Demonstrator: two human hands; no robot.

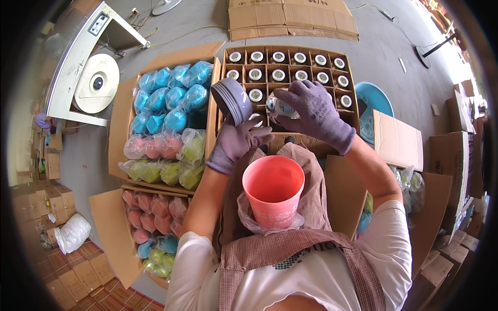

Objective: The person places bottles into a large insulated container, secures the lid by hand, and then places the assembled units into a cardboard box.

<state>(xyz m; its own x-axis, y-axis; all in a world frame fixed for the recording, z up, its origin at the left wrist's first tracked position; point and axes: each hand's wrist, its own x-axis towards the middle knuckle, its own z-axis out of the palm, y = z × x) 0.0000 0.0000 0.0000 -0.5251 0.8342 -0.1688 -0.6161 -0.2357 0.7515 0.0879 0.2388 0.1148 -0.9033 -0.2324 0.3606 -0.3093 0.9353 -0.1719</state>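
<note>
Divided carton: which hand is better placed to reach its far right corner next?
Probably the right hand: it is above the carton, nearer that corner, though it holds a clear object. The left hand is at the near left, holding a grey ringed piece.

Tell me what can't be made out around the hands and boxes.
All in the head view:
Shiny container: partly covered by the right hand.
Whatever is below the round lids: hidden by the lids and cardboard dividers.
Pink bucket: underside hidden by its walls and crumpled plastic.
Flattened cardboard: far end cut off by the upper edge.
</note>
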